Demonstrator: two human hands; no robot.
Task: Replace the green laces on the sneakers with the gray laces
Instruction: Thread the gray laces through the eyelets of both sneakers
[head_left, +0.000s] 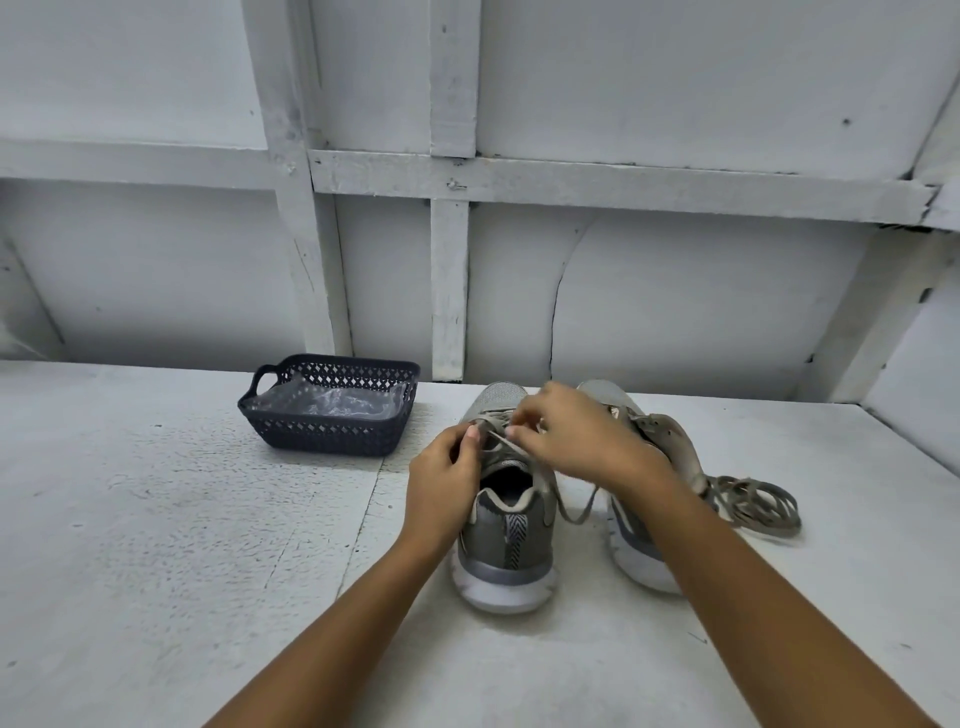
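Both of our hands are busy at the gray mesh left sneaker with the white sole (506, 545). It stands flat on the white painted table (156, 519) with its heel toward us, so we can look down into it and reach the lace holes. Our left hand (441, 478) pinches the flat pale lace (569, 517) between thumb and finger, on the left side of the shoe's tongue. Our right hand (576, 436) pinches the same lace just beside it, on the other side. We think we hold it from both sides to keep it tight and flat while it goes through a hole. The loose end of the lace hangs down in a loop between the two shoes.

The gray mesh right sneaker (639, 566) is just beside the first one and leans over to the right. Our right arm hides much of it, so we cannot tell if it has a lace in it. A loose pile of gray-green laces (756, 506) lies on the table right beside it, out of the way but easy to reach. The colours are so alike that we cannot tell which lace is green and which is gray.

A dark blue plastic basket with holes (291, 431) sits to the left, apart from the shoes. A clear plastic bag (337, 402) lies in it.
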